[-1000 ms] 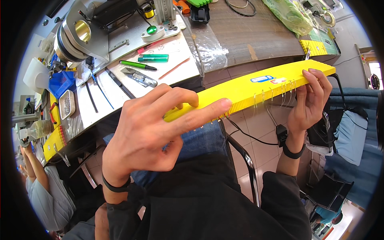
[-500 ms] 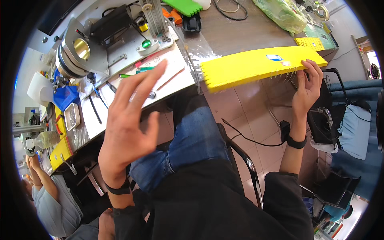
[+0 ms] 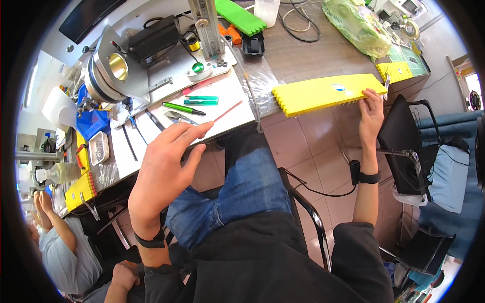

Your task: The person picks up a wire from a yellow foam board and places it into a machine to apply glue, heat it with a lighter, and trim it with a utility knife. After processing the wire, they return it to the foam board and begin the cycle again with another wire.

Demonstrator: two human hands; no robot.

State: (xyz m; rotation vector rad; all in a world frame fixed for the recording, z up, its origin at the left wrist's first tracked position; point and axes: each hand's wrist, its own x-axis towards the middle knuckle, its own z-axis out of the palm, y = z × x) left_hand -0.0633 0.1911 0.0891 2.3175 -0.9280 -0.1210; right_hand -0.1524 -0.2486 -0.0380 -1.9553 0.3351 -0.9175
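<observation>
A long yellow board (image 3: pixel 318 96) with notched ends lies at the front edge of the brown table, right of the middle. Fine, threadlike bits stick out along its near side. My right hand (image 3: pixel 371 113) grips its right end, fingers on top; the thumb is mostly hidden. Holding nothing, my left hand (image 3: pixel 165 174) hovers by the white work surface (image 3: pixel 233 113), its thumb apart from the fingers. Just beyond it are a green pen (image 3: pixel 184 108), a teal-green tool (image 3: pixel 201 100) and a thin reddish stick (image 3: pixel 227 110).
A metal fixture with a round spool (image 3: pixel 103 76) stands at the back left, near a blue bin (image 3: pixel 93 123) and a small tray (image 3: pixel 99 147). A green notched board (image 3: pixel 241 17) and a plastic bag (image 3: pixel 356 28) lie at the back. Another person (image 3: pixel 68 250) sits at left.
The yellow board has come down flatter onto the table edge, with my right hand moving left and down slightly. My left hand has lowered, uncovering the pens.
</observation>
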